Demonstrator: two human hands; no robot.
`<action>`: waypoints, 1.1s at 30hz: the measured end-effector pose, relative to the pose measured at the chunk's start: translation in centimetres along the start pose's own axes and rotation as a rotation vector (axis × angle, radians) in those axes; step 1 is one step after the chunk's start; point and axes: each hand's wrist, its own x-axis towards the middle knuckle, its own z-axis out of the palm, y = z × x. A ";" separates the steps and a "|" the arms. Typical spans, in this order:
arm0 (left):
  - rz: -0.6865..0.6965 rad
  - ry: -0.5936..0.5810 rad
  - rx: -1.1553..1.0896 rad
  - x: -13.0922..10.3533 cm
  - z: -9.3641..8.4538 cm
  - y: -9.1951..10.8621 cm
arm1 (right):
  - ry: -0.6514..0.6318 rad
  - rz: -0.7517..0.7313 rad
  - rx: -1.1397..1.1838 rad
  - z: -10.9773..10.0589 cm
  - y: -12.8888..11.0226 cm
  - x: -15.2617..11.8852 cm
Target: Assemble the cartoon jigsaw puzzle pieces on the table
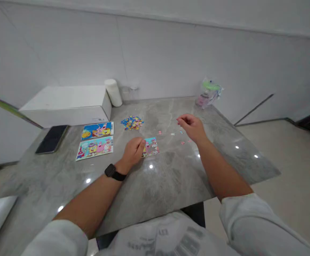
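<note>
My left hand (134, 151), wearing a black watch (114, 172), grips the left edge of a partly assembled jigsaw puzzle (152, 147). Its fingers are curled and hide part of the picture. To the right, my right hand (193, 127) is raised a little above the table with thumb and fingers pinched together. What it holds, if anything, is too small to tell. Loose pieces lie between the hands: a pink piece (159, 132), a whitish piece (172, 134), a bluish piece (181, 132) and another pink piece (182, 143).
A heap of puzzle pieces (132, 123) lies farther back. At left are two cartoon picture cards (95, 147), a phone (52, 139) and a white box (66, 103). A white roll (113, 93) stands by the wall; a plastic bag with a green item (209, 94) sits at the back right.
</note>
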 end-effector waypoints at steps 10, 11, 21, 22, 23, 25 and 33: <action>-0.104 0.131 -0.243 0.2 0.3 -1.6 | -0.538 0.279 -0.636 -5.5 8.1 -1.8; -0.113 0.143 -0.247 0.2 0.3 -1.7 | -0.574 0.269 -0.648 -5.4 8.5 -1.8; -0.143 0.162 -0.251 0.7 -0.1 -0.9 | -0.634 0.259 -0.679 -5.6 9.7 -1.7; -0.146 0.163 -0.249 0.7 -0.1 -0.9 | -0.628 0.265 -0.658 -5.7 9.7 -1.8; -0.148 0.164 -0.248 0.7 -0.1 -0.9 | -0.619 0.269 -0.622 -5.8 9.6 -1.8; -0.152 0.165 -0.249 0.6 0.0 -1.0 | -0.577 0.272 -0.493 -5.6 9.3 -1.9; -0.139 0.151 -0.250 0.4 0.3 -1.8 | -0.357 0.241 0.138 -0.9 4.2 -1.3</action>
